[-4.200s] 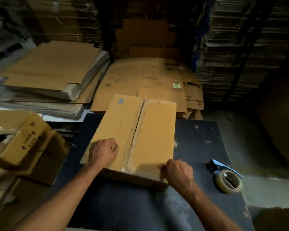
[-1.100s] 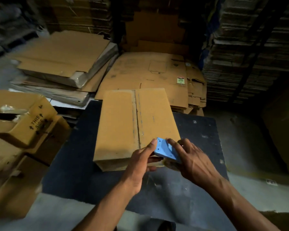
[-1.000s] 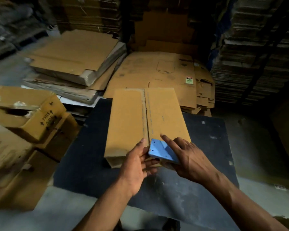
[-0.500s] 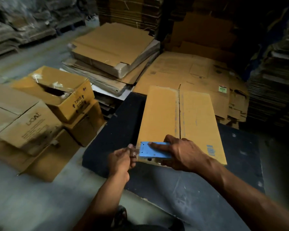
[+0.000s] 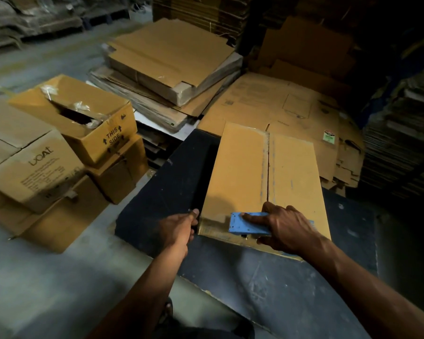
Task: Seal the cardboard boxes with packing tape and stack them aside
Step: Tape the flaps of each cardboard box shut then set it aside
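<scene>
A long brown cardboard box (image 5: 240, 172) lies on the dark table (image 5: 162, 192), flaps closed, with the centre seam running away from me. My right hand (image 5: 283, 227) grips a blue tape dispenser (image 5: 245, 226) at the box's near edge, index finger laid along its top. My left hand (image 5: 179, 228) is just left of the box's near left corner, fingers curled as if pinching the tape end. The tape itself is too faint to make out.
Several filled cardboard boxes (image 5: 47, 152) are stacked on the floor at left. Piles of flattened cardboard (image 5: 171, 59) lie behind the table, and more flat sheets (image 5: 291, 104) beyond the box. Tall cardboard stacks (image 5: 402, 143) rise at right. Grey concrete floor (image 5: 47, 277) lies at near left.
In the oldest frame both hands pressed the box and the dispenser lay on the table. Now my right hand holds it at the near edge, and my left hand has drawn leftward.
</scene>
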Motion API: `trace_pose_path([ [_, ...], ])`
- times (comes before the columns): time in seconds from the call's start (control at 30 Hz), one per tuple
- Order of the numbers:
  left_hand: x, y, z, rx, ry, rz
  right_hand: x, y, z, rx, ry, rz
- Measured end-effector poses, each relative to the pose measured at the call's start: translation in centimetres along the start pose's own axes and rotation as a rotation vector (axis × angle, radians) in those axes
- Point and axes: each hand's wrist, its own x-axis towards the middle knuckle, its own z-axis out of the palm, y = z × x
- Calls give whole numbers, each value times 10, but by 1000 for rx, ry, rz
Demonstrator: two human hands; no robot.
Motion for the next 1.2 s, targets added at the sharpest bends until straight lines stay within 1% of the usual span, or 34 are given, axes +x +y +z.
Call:
trace_pose_path([
  [0.07, 3, -2, 1, 6, 32, 38, 2, -2, 0, 5, -6, 10],
  [0.2, 13, -7, -2, 0, 45, 93, 8, -9, 1, 0, -8, 29],
  [0.3, 24, -13, -1, 8, 59, 65, 12, -14, 1, -11, -20, 33],
  [0.37, 31, -20, -1, 2, 52, 1, 15, -19, -1, -41, -30, 37],
  [0.43, 40, -30, -1, 6, 17, -101, 19, -21, -4, -71, -40, 34],
  [0.6, 53, -38, 0, -32, -163, -267, 26, -30, -12, -149, -90, 7],
  [0.73, 58, -33, -2, -29, -333, -441, 32, -35, -17, -175, -126, -8],
  [0.87, 57, -35, -5, -41, -391, -569, 35, -34, -21, -172, -160, -19],
  [0.97, 55, -40, -10, -4, -423, -669, 36, -35, -22, -172, -180, -27],
  [1.03, 58, -48, -13, -4, -459, -708, 36, -35, -23, -181, -201, -29],
  [1.07, 60, -49, -13, -35, -425, -722, 37, -34, -24, -194, -216, -32],
  [1.13, 65, -55, -11, -91, -239, -703, 37, -34, -25, -197, -261, -36],
  [1.17, 65, -57, -11, -37, -159, -608, 37, -35, -25, -188, -282, -34],
  [1.2, 63, -57, -10, 60, -86, -428, 36, -35, -25, -188, -296, -32],
])
